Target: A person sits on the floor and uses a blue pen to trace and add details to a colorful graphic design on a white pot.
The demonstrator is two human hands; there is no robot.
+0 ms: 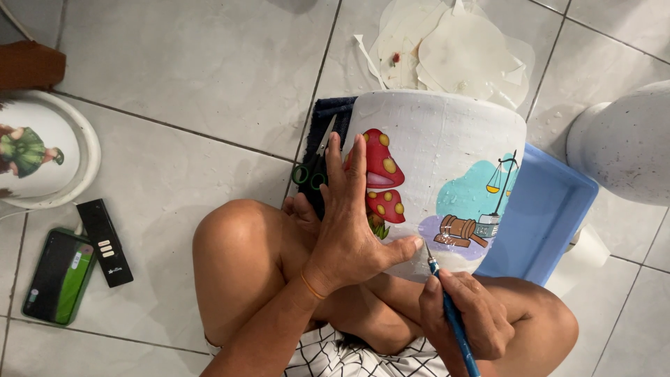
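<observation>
White and rough-surfaced, a large pot (447,132) lies on its side across the lap of a person seated cross-legged on a grey tiled floor (195,63). The left hand (349,223) presses flat against the pot's wall, fingers spread and straight, covering part of a painted red mushroom (382,185) with yellow spots; it steadies the pot but closes on nothing. The right hand (464,318) pinches a thin blue-handled brush (447,307), whose tip meets the pot's lower edge just below a painted brown gavel (460,230). Above the gavel, scales (502,178) stand on a turquoise patch. A blue tray (551,216) sits beside the pot, partly under it. Green-handled scissors (310,171) rest on a dark cloth (328,112) behind the left hand. Pale paper scraps (453,49) lie heaped on the tiles beyond the pot's rim. Well apart, a phone (59,276) in a green case and a black remote (105,241) lie side by side near a second white pot (42,150) bearing a green figure. Another pale speckled pot (621,143) stands at the opposite edge.
</observation>
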